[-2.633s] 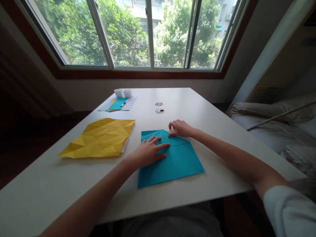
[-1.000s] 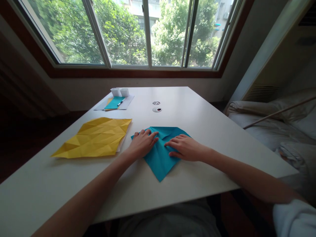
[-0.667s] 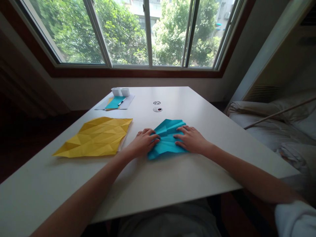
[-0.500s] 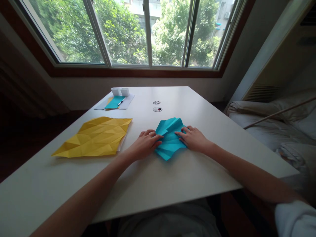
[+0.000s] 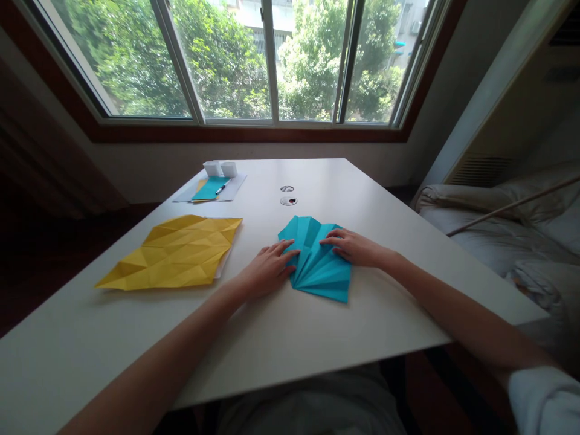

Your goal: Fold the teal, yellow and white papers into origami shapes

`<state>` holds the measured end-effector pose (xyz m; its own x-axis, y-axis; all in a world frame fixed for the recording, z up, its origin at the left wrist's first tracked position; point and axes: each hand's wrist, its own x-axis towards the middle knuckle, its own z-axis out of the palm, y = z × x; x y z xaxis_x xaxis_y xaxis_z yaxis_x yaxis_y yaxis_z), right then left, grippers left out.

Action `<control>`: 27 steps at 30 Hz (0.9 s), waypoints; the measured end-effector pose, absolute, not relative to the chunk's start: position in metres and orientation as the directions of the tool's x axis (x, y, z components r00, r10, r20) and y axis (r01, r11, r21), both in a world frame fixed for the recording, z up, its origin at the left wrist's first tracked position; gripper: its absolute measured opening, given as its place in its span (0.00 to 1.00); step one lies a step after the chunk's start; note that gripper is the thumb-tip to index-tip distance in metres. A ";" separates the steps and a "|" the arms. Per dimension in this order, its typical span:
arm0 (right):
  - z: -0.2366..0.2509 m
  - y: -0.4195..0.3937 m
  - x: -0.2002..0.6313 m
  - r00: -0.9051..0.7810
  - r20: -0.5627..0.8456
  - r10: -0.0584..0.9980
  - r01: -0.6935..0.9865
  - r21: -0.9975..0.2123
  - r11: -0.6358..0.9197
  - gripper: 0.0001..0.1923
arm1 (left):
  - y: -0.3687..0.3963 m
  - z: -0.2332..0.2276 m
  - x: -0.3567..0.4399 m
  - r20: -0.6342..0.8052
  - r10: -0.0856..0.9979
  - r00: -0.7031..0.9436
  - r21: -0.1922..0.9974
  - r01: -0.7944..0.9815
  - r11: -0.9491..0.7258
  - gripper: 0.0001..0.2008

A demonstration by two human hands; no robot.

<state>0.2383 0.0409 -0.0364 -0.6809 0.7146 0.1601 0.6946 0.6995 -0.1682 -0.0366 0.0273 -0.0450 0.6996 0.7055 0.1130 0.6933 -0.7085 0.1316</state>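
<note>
A teal sheet of paper (image 5: 319, 266), pleated into a fan of creases, lies on the white table (image 5: 290, 338) in front of me. My left hand (image 5: 268, 270) rests flat at its left edge, fingertips pressing where the pleats meet. My right hand (image 5: 354, 248) lies on the fan's upper right part, fingers spread and pressing down. Neither hand lifts the paper.
A creased yellow sheet (image 5: 176, 252) lies to the left. At the far left of the table are a white sheet with a teal paper and a pen (image 5: 211, 188) and two small white boxes (image 5: 220, 168). Two cable grommets (image 5: 288, 200) sit mid-table. Bedding (image 5: 498, 229) lies right.
The teal paper went from a flat sheet to a gathered, pleated fan. Both hands pushed it together and turned it; it now spreads wider toward me.
</note>
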 end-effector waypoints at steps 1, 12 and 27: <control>-0.033 0.038 0.236 -0.692 0.155 0.705 0.683 -0.176 0.709 0.18 | 0.028 -0.046 -0.037 0.087 0.716 0.693 0.119 0.706 -0.698 0.21; -0.029 0.041 0.245 -0.741 -0.060 0.668 0.636 -0.379 0.672 0.26 | 0.019 -0.044 -0.036 0.036 0.852 0.521 -0.030 0.853 -0.521 0.24; -0.023 0.036 0.235 -0.689 0.078 0.721 0.684 -0.260 0.682 0.15 | 0.014 -0.041 -0.035 -0.022 0.854 0.519 -0.012 0.854 -0.520 0.29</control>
<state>0.2346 0.0360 -0.0232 -0.6889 0.7207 0.0776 0.6840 0.6817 -0.2596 -0.0348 0.0139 -0.0408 0.5193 0.8543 -0.0220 0.8543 -0.5196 -0.0119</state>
